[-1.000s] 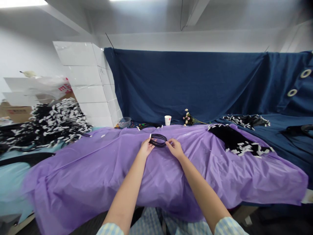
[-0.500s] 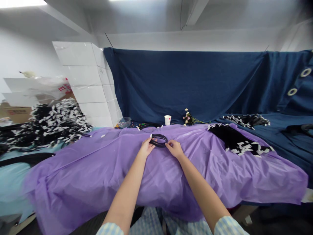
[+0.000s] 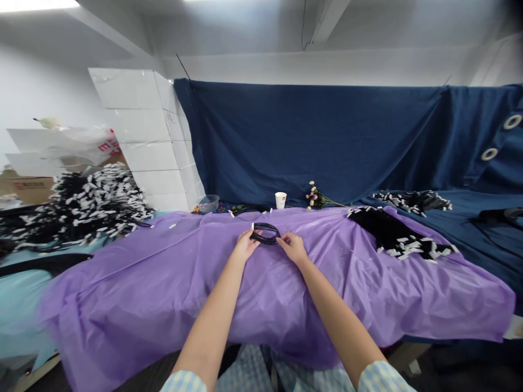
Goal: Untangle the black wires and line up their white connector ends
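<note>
A black cable (image 3: 267, 242), wound into an oval coil of several turns, is held between my hands just above the purple sheet (image 3: 163, 288). My left hand (image 3: 246, 245) grips the coil's left end, where a small white end piece shows at the top. At the coil's right end, my right hand (image 3: 292, 246) pinches the cable between thumb and fingers. Behind the coil, a thin dark cable bundle with white tips (image 3: 251, 211) lies along the sheet's far edge.
Black strands with white tips lie heaped (image 3: 102, 196) at left and bundled (image 3: 392, 234) at right. White boxes (image 3: 141, 130) are stacked at back left. A paper cup (image 3: 280, 200), flowers (image 3: 314, 196) and a clear bowl (image 3: 209, 203) stand before the blue curtain (image 3: 306, 136).
</note>
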Demonstrator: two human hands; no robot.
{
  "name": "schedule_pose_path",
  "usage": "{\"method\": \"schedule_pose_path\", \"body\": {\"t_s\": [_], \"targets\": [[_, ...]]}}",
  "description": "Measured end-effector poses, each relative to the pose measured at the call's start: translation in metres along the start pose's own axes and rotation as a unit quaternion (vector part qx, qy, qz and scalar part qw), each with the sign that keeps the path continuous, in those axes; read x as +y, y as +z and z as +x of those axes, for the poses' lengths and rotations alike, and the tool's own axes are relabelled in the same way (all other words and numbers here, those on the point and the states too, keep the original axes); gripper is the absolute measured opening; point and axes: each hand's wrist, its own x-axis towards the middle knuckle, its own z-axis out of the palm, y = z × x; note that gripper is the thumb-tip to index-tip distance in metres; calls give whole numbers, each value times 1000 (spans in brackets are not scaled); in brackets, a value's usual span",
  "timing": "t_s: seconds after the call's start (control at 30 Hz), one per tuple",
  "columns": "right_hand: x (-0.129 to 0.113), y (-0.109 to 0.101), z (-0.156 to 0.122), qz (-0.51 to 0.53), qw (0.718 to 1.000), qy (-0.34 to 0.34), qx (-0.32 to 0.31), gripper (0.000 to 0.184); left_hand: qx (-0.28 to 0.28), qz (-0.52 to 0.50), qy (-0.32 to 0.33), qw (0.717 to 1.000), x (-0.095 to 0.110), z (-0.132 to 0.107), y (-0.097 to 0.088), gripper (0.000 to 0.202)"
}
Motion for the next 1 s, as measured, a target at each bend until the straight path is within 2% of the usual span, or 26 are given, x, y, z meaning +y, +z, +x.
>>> {"method": "schedule_pose_path", "body": {"t_s": [0.3,0.47,0.6,0.73,0.87,1.0], "targets": [[-3,0,-2,-22,999,-49,-2,33,-12,9,8,1000,0,0,1,27],[-12,-6,-5,-93,990,-84,59,28,-42,26,4,999,-1,-5,2,25],[-27,-2,-10,-178,969,-127,111,25,-73,56,-11,996,-3,-9,2,23],[-37,12,-11,-253,942,-194,106,23,-104,88,-26,990,-6,-10,2,20],[-36,21,-8,-304,916,-239,102,21,-131,113,-40,984,-9,-11,2,17],[-32,22,-7,-339,898,-253,119,18,-155,130,-51,978,-10,-12,2,16]]}}
